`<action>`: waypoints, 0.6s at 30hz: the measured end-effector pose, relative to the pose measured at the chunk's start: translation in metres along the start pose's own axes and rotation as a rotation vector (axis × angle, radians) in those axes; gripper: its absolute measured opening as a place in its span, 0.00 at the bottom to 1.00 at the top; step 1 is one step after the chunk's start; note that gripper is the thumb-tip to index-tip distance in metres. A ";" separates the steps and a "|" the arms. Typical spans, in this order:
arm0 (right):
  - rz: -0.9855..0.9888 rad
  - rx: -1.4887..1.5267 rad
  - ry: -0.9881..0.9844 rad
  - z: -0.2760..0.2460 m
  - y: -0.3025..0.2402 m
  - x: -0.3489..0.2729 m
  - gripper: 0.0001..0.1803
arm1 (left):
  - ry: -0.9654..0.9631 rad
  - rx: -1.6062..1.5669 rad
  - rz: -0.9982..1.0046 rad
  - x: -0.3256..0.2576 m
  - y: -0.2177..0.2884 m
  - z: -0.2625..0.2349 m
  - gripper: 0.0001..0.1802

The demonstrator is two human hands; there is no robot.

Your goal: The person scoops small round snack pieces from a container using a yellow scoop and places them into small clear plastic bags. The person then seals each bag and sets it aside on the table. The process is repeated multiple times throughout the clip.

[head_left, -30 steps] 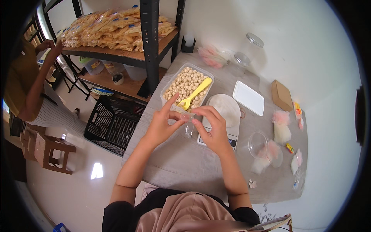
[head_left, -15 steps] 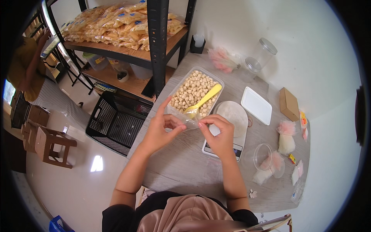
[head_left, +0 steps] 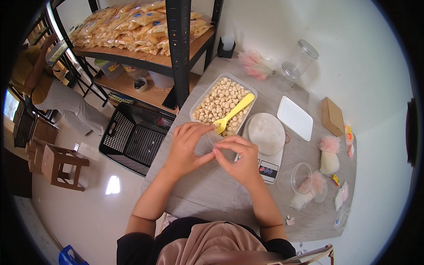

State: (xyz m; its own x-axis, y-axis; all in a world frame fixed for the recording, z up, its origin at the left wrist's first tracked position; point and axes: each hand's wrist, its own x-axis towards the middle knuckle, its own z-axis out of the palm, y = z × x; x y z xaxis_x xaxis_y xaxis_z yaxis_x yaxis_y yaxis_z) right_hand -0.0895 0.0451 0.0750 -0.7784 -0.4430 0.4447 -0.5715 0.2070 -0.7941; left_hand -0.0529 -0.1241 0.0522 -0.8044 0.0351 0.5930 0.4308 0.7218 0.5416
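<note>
Between my hands is a small clear plastic bag [head_left: 213,138], thin and hard to see against the table. My left hand [head_left: 187,143] pinches one side of it, thumb reaching toward the right hand. At its other side, my right hand [head_left: 238,157] grips with thumb and forefinger. Just beyond sits a clear rectangular tub [head_left: 193,110] full of round, pale, knobbly snack pieces [head_left: 221,99]. A yellow spoon [head_left: 236,109] lies on the pieces, its bowl partly hidden near my left fingertips. Right of the tub stands a white kitchen scale [head_left: 266,137] with a round plate.
A white lid [head_left: 295,119], a brown box [head_left: 332,116] and clear jars [head_left: 298,65] are at the right and back. Nearer lie a round clear container [head_left: 302,178] and bundled bags [head_left: 329,154]. Left are a black crate [head_left: 134,137], a shelf [head_left: 180,53] and another person [head_left: 57,88].
My hands have drawn slightly left and closer together with the bag. The left forefinger, earlier stretched out, is now bent over it. The other person at the left has shifted.
</note>
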 end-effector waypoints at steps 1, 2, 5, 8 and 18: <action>-0.001 -0.003 -0.003 0.000 -0.001 0.000 0.08 | 0.002 0.005 -0.009 -0.001 -0.001 0.000 0.34; 0.007 -0.002 -0.006 0.000 -0.002 0.000 0.08 | 0.005 0.005 -0.014 -0.001 -0.001 0.001 0.34; 0.013 0.019 -0.031 0.000 -0.003 -0.001 0.08 | 0.004 -0.014 -0.020 -0.002 -0.001 0.003 0.32; 0.013 0.015 -0.053 0.000 -0.002 -0.002 0.09 | -0.008 -0.031 -0.003 -0.002 -0.001 0.003 0.29; -0.119 -0.197 -0.130 -0.005 0.001 0.000 0.09 | -0.102 -0.139 0.054 -0.004 -0.008 0.007 0.26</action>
State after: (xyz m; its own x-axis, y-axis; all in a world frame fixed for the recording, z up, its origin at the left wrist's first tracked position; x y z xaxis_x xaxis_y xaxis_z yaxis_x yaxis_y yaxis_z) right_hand -0.0912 0.0497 0.0764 -0.6700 -0.5799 0.4635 -0.7066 0.3068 -0.6376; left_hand -0.0557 -0.1251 0.0415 -0.8128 0.1466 0.5638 0.5213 0.6149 0.5917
